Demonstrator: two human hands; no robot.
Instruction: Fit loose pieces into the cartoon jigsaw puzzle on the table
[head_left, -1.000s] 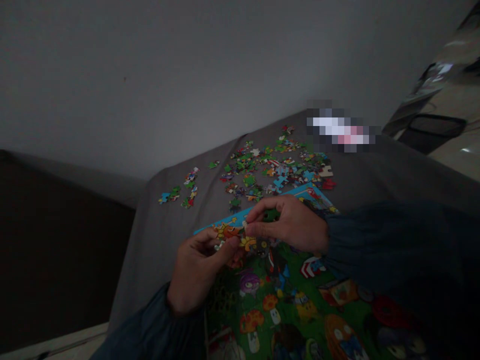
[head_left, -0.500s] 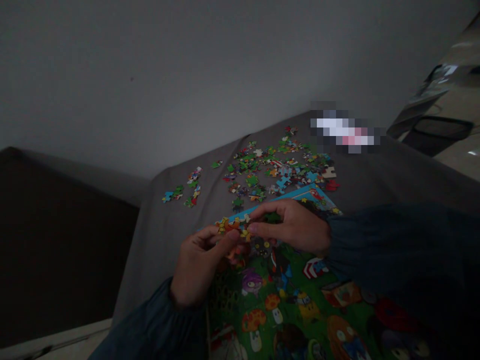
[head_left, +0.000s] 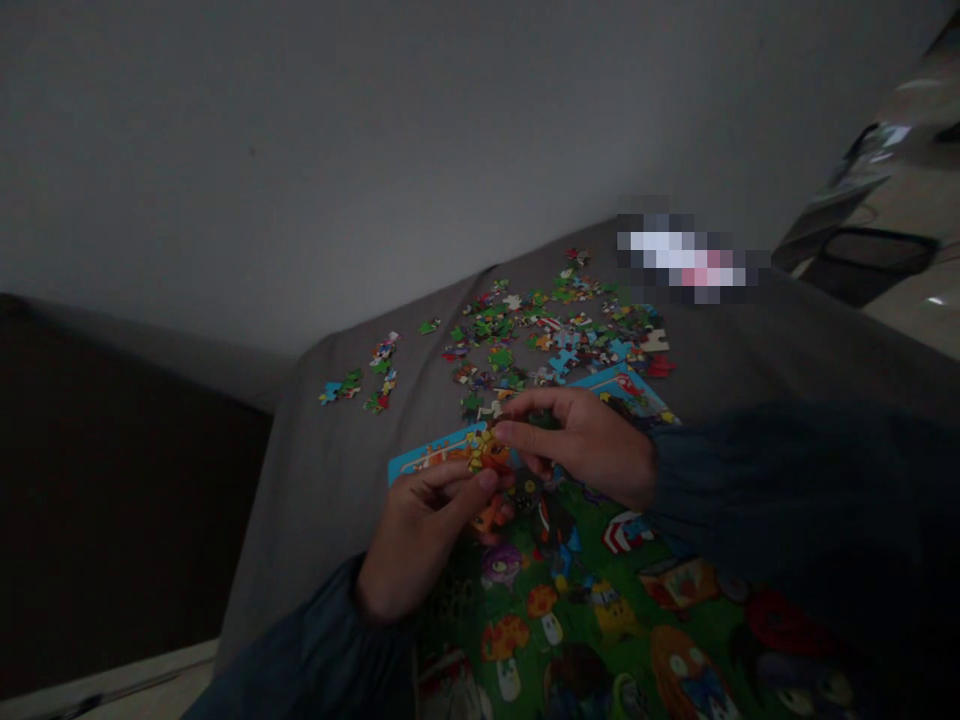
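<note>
My left hand (head_left: 420, 530) is closed, thumb and fingers pinching orange and yellow puzzle pieces (head_left: 491, 450). My right hand (head_left: 581, 440) pinches at the upper end of the same pieces, its thumb against them; a pale bit shows by its fingertips. How many pieces are held, and whether they interlock, I cannot tell. Both hands are over the upper part of a colourful picture board (head_left: 600, 540) with cartoon characters on green and a light-blue border. My right hand hides part of its top edge.
Several loose puzzle pieces (head_left: 502, 355) lie scattered beyond the board on the grey cloth-covered table (head_left: 330, 470). A smaller group of pieces (head_left: 382, 370) lies to the left. At the back right is a pixelated white item (head_left: 667, 255). A grey wall (head_left: 337, 170) stands behind the table.
My left hand has moved right and slightly down, bringing its held pieces closer to my right hand. The orange and yellow pieces are turned more upright, and more of the board's blue corner shows.
</note>
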